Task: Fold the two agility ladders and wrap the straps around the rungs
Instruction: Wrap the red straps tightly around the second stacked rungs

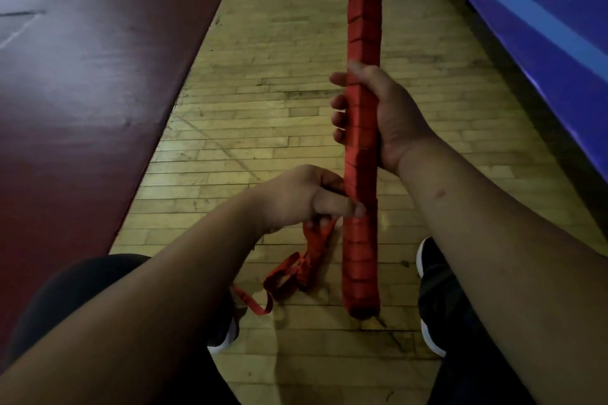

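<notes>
A folded agility ladder stands upright as a long bundle, wound all along in red strap, with its lower end on the wooden floor. My right hand grips the bundle at mid-height, fingers curled round it. Lower down, my left hand pinches the loose red strap against the left side of the bundle. The rest of the strap hangs in loops and trails onto the floor. A little yellow-green shows at the bundle's top end. The second ladder is not in view.
A dark red mat covers the floor on the left. A blue padded mat runs along the right. Wooden floor lies between them. My two black shoes with white soles flank the bundle's base.
</notes>
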Motion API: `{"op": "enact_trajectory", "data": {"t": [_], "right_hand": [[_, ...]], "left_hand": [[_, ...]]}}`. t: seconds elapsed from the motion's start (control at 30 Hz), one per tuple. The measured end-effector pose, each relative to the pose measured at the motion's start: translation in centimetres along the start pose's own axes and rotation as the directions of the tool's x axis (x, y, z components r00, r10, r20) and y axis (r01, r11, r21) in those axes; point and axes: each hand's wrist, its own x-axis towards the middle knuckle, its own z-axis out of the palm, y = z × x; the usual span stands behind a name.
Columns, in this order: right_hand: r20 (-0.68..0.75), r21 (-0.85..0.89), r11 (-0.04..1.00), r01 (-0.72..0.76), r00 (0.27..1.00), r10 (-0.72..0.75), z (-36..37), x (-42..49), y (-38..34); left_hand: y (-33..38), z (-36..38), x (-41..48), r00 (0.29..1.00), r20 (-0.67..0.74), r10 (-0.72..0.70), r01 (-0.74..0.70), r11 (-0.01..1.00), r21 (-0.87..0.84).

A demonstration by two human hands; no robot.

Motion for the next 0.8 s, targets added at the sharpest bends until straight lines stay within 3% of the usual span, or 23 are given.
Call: {"op": "enact_trajectory", "data": {"t": [0.13, 0.27, 0.53, 0.8], "right_hand": [[0.248, 0.144, 0.982, -0.124, 0.965, 0.085, -0.6, -1.0, -0.3], [0.384, 0.085, 0.981, -0.176, 0.914, 0.130, -0.3, -1.7, 0.2], [0.197, -0.037, 0.996, -0.079, 0.977, 0.085, 0.4, -1.2, 0.1], [0.086, -0.223, 0.974, -0.045, 0.994, 0.065, 1.1, -0.8, 0.6]], "left_hand": [[0.4, 0.4, -0.7, 0.984, 0.162, 0.078, -0.069, 0.996, -0.058], [0.3, 1.0, -0.9, 0.961, 0.255, 0.106, -0.090, 0.993, -0.071], [0.6, 0.7, -0.7, 0.983, 0.179, 0.040, -0.032, 0.998, -0.048], [0.2, 0.2, -0.4, 0.992, 0.108, -0.062, 0.058, 0.998, 0.038]]}}
